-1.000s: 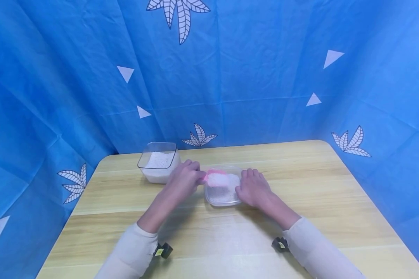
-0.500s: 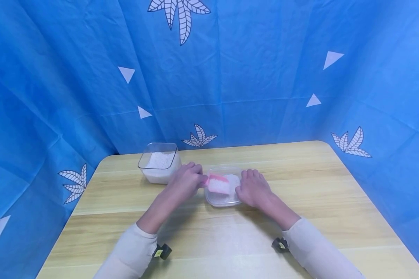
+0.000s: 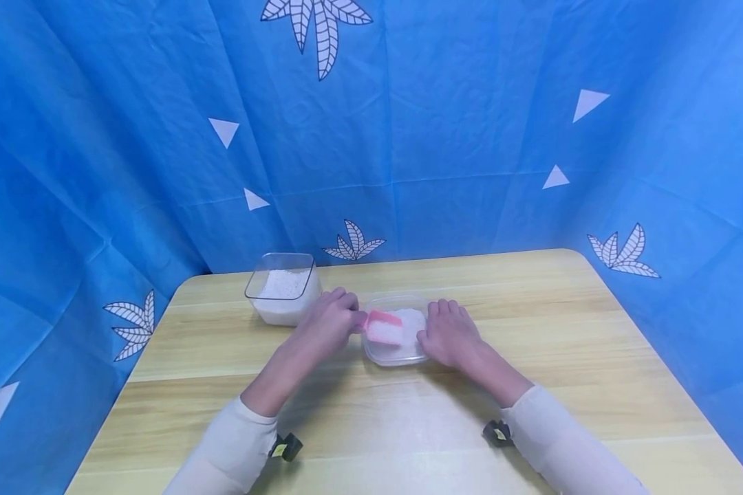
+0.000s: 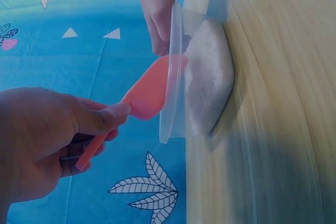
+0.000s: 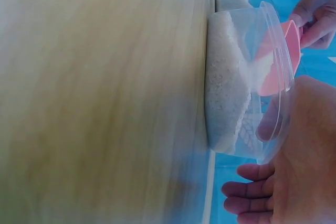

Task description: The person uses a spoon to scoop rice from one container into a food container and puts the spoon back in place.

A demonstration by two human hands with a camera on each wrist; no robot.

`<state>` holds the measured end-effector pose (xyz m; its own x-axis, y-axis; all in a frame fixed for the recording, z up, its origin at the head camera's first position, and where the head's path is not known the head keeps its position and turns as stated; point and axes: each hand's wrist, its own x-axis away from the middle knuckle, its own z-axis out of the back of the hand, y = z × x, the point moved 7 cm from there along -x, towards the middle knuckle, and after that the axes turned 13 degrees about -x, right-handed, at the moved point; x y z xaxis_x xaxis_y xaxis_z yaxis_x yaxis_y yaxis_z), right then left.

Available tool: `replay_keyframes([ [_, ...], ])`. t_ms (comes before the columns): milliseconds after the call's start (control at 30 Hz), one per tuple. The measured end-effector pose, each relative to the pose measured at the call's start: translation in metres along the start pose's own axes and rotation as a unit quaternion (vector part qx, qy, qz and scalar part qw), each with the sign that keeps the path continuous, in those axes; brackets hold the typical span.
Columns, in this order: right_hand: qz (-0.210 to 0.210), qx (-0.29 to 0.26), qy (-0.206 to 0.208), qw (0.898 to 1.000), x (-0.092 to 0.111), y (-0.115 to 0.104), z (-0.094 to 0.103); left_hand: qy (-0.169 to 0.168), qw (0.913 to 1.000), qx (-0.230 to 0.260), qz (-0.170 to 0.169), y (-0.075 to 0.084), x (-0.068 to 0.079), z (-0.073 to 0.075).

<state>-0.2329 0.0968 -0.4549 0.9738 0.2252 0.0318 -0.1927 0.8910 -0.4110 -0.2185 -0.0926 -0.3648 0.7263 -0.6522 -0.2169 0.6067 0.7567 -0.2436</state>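
My left hand (image 3: 331, 317) pinches the handle of a pink scoop (image 3: 385, 328) between thumb and fingers. White grains lie in the scoop, which tilts down into the mouth of a clear plastic container (image 3: 389, 361). Inside that container is a mound of white grains (image 5: 224, 85), higher than the scoop's load is wide in the right wrist view. My right hand (image 3: 450, 333) grips the container's right rim, thumb inside the wall and fingers outside. In the left wrist view the scoop (image 4: 149, 90) crosses the rim, its front edge partly behind the clear plastic.
A taller clear square bin (image 3: 281, 309) with more white grains stands behind and left of my left hand. All of this rests on a light wooden table (image 3: 371, 426). A blue patterned curtain (image 3: 433, 137) hangs along the table's back and sides.
The scoop has turned and tipped in my left hand, and the grains in it look fewer than one second ago. My right hand and the container have stayed put.
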Motion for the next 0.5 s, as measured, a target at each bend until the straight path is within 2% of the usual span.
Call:
replay_keyframes([
  [267,0.002,0.000,-0.001,1.000,-0.0009,0.0007,0.0002,0.023,0.9992,-0.031,-0.001,-0.0022,-0.0014,0.0020],
  [500,0.003,0.000,-0.003,1.000,-0.0005,-0.0007,0.0021,0.058,0.9962,-0.064,-0.006,0.0005,-0.0028,0.0068],
])
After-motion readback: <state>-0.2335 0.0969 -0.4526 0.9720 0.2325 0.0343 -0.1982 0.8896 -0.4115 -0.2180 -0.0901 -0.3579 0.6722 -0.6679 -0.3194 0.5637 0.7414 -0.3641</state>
